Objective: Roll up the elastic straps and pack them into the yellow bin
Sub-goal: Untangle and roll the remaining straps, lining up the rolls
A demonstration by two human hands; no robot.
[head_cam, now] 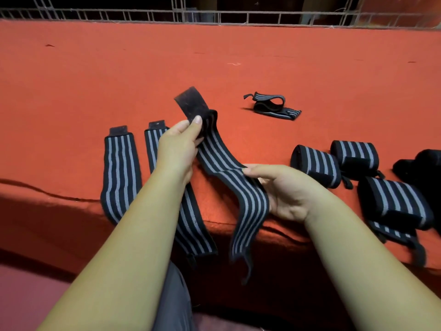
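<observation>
I hold one black strap with grey stripes (222,161) stretched above the red table. My left hand (177,149) pinches it near its black velcro end, which points up and away. My right hand (284,189) holds it lower down, fingers under the band, and the tail hangs over the table's front edge. Two flat straps lie to the left: one (120,170) clear of my arm, the other (188,220) partly under my left forearm. Three rolled straps sit at the right (317,166), (355,156), (396,204). No yellow bin is in view.
The table is covered in red cloth (214,56). A loosely folded strap (274,106) lies farther back, right of centre. A dark bundle (424,163) sits at the right edge. A white wire rack (214,15) runs along the back.
</observation>
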